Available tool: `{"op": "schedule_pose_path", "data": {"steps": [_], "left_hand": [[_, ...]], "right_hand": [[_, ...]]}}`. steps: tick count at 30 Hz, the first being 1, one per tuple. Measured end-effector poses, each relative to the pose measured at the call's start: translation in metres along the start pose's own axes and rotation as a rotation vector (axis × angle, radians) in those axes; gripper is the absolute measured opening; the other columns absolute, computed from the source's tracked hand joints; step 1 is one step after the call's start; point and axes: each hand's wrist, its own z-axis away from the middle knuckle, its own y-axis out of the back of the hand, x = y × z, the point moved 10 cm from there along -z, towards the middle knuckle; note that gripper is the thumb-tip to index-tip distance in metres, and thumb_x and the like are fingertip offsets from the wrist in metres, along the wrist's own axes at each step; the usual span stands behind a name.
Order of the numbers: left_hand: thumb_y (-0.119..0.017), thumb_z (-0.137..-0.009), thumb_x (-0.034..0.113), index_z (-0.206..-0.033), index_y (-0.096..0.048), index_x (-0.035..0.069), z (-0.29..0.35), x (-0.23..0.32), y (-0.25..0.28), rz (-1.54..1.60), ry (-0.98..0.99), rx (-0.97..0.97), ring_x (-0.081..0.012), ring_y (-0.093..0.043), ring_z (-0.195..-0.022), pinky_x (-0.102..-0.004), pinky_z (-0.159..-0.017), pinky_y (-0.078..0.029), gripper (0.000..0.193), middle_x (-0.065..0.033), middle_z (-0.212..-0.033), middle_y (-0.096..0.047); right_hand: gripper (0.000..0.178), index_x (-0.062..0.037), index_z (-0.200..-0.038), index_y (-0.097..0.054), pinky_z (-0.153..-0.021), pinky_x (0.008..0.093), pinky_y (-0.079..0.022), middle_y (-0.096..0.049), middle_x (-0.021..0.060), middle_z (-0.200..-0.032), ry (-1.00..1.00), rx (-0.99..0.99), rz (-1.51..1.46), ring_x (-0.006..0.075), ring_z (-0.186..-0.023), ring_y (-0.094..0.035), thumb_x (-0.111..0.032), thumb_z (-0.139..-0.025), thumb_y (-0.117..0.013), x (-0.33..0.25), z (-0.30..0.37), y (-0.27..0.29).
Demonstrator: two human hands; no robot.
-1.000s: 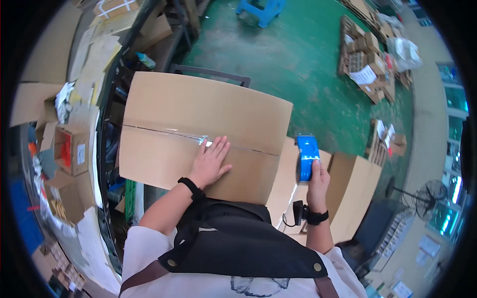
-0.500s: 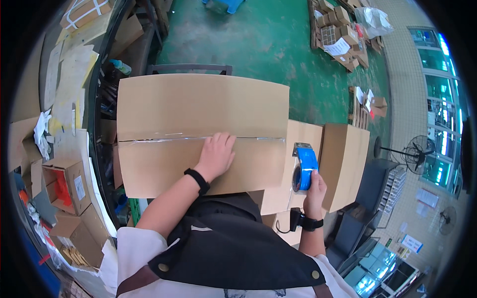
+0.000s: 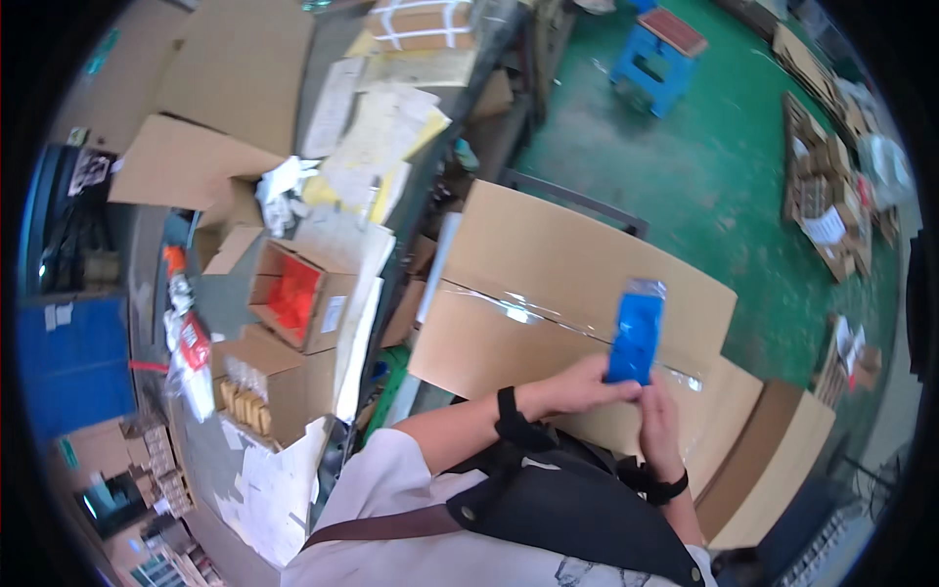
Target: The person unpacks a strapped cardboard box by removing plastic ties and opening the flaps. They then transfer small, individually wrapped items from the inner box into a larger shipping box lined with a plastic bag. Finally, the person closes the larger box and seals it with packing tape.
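A blue tape dispenser [image 3: 636, 333] is held up in front of me over the large cardboard box, both hands meeting at its lower end. My left hand [image 3: 582, 385] closes on it from the left, its thumb along the bottom. From below, my right hand [image 3: 661, 423] also grips that end; some of its fingers are hidden. Beneath lies the closed cardboard box [image 3: 577, 249], turned at a slant, with shiny clear tape [image 3: 518, 308] running along its centre seam.
More cardboard boxes [image 3: 773, 460] stand at the right. A cluttered workbench at left bears an open box with red lining [image 3: 293, 289] and a box of small packets [image 3: 256, 391]. A blue stool [image 3: 653, 64] and a loaded pallet [image 3: 827, 186] are on the green floor.
My view has swung left, so the box now appears slanted at the right. My left hand has left the box top and joined my right hand at the tape dispenser.
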Motion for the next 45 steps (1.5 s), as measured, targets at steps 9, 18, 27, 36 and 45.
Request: {"op": "schedule_pose_path", "data": {"steps": [9, 18, 27, 36, 45], "left_hand": [[-0.059, -0.084, 0.045, -0.105, -0.06, 0.0, 0.138, 0.186, 0.324, -1.531, 0.18, 1.285, -0.0386, -0.062, -0.093, -0.0501, -0.08, -0.047, 0.05, -0.0235, -0.099, -0.064], [-0.048, -0.096, 0.038, -0.127, -0.042, -0.012, 0.053, 0.017, 0.304, -1.059, 0.019, 0.847, -0.0397, -0.049, -0.115, -0.0401, -0.1, -0.037, 0.059, -0.0287, -0.121, -0.052], [-0.037, -0.089, 0.068, -0.131, -0.045, -0.006, 0.034, -0.034, 0.356, -0.513, 0.349, 0.886, -0.0274, -0.051, -0.115, -0.036, -0.097, -0.041, 0.085, -0.0149, -0.13, -0.053], [-0.045, -0.088, 0.063, -0.133, -0.047, 0.004, -0.002, -0.024, 0.363, -0.487, 0.358, 0.935, -0.0322, -0.049, -0.118, -0.0493, -0.096, -0.042, 0.074, -0.0131, -0.132, -0.052], [-0.05, -0.087, 0.061, -0.136, -0.045, 0.013, -0.006, -0.02, 0.359, -0.49, 0.42, 0.946, -0.0358, -0.045, -0.122, -0.0597, -0.095, -0.041, 0.069, -0.0113, -0.135, -0.048]], "right_hand": [[0.045, 0.0039, -0.125, -0.047, -0.106, 0.0429, -0.032, -0.047, 0.0237, -0.13, 0.075, 0.314, 0.514, 0.0364, -0.124, -0.043, -0.019, -0.089, -0.06, 0.061, -0.015, 0.061], [0.073, 0.0111, -0.127, -0.044, -0.107, 0.0421, -0.032, -0.043, 0.0336, -0.133, -0.465, 0.755, 0.151, 0.0396, -0.127, -0.042, -0.053, -0.092, -0.043, 0.343, 0.107, 0.197], [0.067, -0.0043, -0.12, -0.057, -0.098, 0.0397, -0.039, -0.058, 0.0208, -0.121, -0.701, 0.622, 0.271, 0.034, -0.113, -0.054, -0.06, -0.093, -0.032, 0.303, 0.092, 0.178], [0.068, -0.0189, -0.12, -0.059, -0.067, 0.0308, -0.047, -0.066, -0.0056, -0.106, -0.831, 0.033, -0.666, 0.0087, -0.087, -0.059, -0.072, -0.088, -0.032, 0.432, 0.117, 0.113], [0.072, -0.0019, -0.122, -0.058, -0.087, 0.034, -0.048, -0.061, 0.0115, -0.118, -0.672, 0.215, -0.819, 0.0189, -0.105, -0.059, -0.064, -0.092, -0.036, 0.471, 0.052, 0.103]]}}
